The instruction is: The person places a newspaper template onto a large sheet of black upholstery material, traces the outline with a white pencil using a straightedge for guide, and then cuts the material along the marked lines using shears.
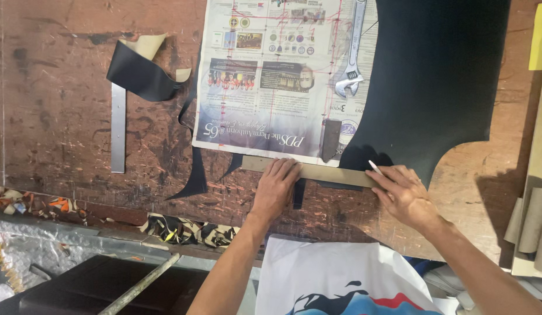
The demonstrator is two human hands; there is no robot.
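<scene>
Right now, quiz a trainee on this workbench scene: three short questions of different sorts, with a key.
1. True or false: the left hand presses flat on the cardboard strip.
2. What does the right hand hold? A) scissors B) a thin white marking stick C) a brush
3. Which tool lies on the newspaper?

Key: 1 true. 2 B. 3 an adjustable wrench, beside the black sheet.
</scene>
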